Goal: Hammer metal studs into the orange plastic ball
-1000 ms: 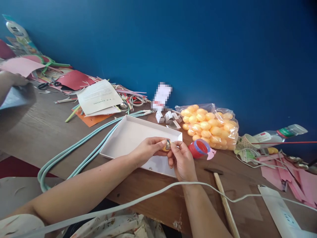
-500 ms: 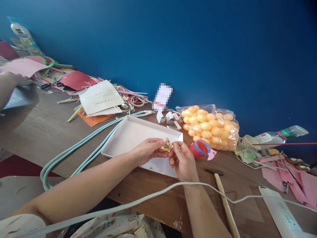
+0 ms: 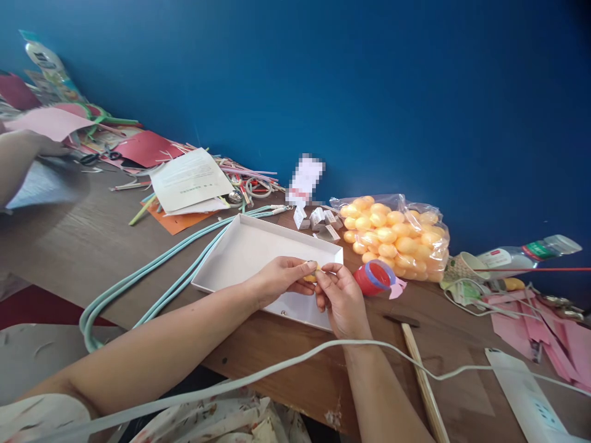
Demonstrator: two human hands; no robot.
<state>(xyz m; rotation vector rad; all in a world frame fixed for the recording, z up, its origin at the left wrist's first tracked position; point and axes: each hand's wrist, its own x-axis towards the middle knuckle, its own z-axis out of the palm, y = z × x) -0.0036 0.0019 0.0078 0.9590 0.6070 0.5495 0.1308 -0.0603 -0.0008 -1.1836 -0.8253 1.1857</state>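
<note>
My left hand (image 3: 284,280) holds a small yellow-orange ball (image 3: 310,277) between thumb and fingers, over the near right part of a shallow white box tray (image 3: 240,252). The thumb covers most of the ball. From the right, my right hand (image 3: 339,295) meets it, thumb and forefinger closed at the ball's edge. A tiny silver bead (image 3: 284,312) lies in the tray under my hands. Just right of my right hand is a red cup-like roll with a blue rim (image 3: 372,278). Behind it sits a clear bag of orange balls (image 3: 392,234).
A white cable (image 3: 258,376) crosses in front of my forearms. A hammer (image 3: 422,369) and a power strip (image 3: 526,394) lie right; pale blue cords (image 3: 152,264) lie left. Paper scraps, scissors (image 3: 99,157) and another person's hand (image 3: 28,154) are at far left.
My left thumb has moved over the silver piece seen in the ball earlier, which is now hidden. My right fingers have closed in against the ball. The view has shifted slightly.
</note>
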